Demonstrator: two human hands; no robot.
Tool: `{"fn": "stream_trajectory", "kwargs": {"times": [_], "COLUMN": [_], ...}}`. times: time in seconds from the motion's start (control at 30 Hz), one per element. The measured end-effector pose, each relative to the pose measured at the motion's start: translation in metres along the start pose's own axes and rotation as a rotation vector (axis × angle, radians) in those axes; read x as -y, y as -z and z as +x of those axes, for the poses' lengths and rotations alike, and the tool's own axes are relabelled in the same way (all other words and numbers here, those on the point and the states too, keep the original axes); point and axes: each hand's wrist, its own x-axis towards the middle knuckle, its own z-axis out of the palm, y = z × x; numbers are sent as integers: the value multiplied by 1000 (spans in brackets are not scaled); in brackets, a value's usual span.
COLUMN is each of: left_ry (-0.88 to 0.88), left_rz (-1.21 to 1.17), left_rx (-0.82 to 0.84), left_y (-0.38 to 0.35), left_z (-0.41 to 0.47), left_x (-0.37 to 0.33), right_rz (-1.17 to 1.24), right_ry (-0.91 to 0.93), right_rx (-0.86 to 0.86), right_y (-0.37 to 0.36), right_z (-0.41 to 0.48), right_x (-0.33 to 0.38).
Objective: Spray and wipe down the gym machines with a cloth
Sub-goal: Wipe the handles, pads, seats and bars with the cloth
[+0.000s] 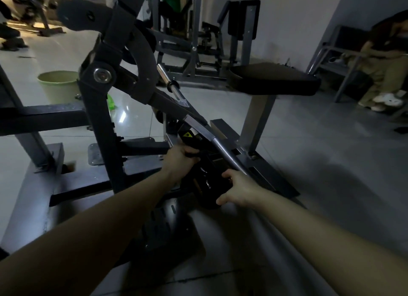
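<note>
bar (199, 128): polished metal | frame (103, 123): matt paint | floor (320, 154): glossy tile (reflective)

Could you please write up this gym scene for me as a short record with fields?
Setting: dim gym, tiled floor
Machine: dark steel-frame gym machine with a chrome bar and black padded seat
Left hand: fingers curled round a dark item low on the frame; cloth or part, too dark to tell
Right hand: on a black rounded part beside the bar; hold unclear
Floor: pale green plastic bucket; bright green object near it
Bystander: seated person, far right
</note>
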Motion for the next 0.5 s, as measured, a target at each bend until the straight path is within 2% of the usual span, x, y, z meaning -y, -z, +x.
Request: {"fn": "stream_trajectory", "kwargs": {"times": [0.07,0.2,0.4,0.5], "left_ry": [-50,-85,-192,-181], "left_rz": [79,79,137,122], "left_rx": [35,95,264,165], "left_y": [3,8,-5,-14], "left_z": [-1,-11,-65,-60], "left_x": [4,4,-7,-5], "right_rz": [36,143,549,561], "right_ry": [20,1,-63,-40], "right_rx": [-35,-108,-250,-310], "right_y": [-9,-19,-43,-54], "right_z": [-3,-5,-12,-13], "right_x": [-6,-7,-11,-12]}}
